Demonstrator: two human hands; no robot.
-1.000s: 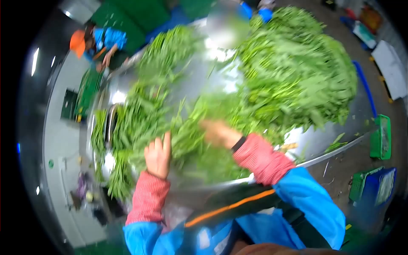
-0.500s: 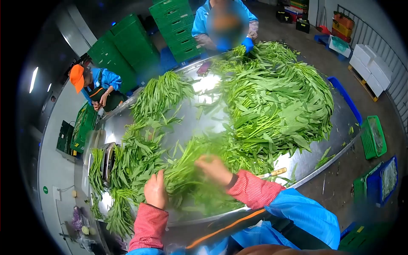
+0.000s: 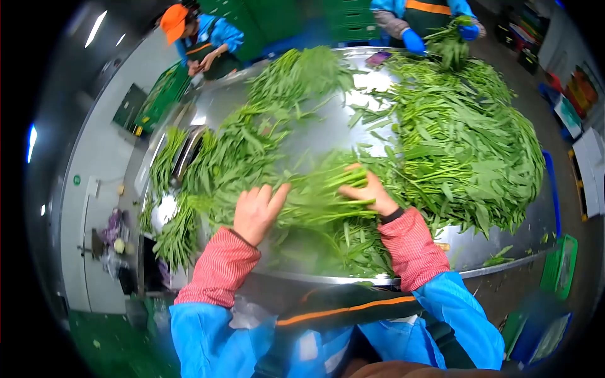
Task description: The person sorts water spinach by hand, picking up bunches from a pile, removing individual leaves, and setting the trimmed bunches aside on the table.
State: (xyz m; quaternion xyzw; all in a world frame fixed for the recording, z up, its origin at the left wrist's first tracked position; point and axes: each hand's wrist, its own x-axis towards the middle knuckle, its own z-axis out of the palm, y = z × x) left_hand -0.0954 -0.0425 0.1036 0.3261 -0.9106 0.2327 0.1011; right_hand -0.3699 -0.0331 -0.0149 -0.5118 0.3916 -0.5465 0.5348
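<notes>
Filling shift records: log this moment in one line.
left hand: open, touching greens bunch | right hand: atop it | steel table

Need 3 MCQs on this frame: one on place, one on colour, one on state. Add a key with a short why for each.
1. The biggest heap of greens lies:
A) on the right side of the metal table
B) on the floor
C) in a crate

2. The cap of the co-worker at top left is:
A) white
B) orange
C) black

3. The person's left hand is:
A) fisted round a knife
B) off the table
C) open, fingers stretched, against the bundle of greens

Key:
1 A, the heap covers the table's right part.
2 B, the cap shows bright orange.
3 C, the fingers are straight, the thumb is apart and nothing is clasped.
</notes>
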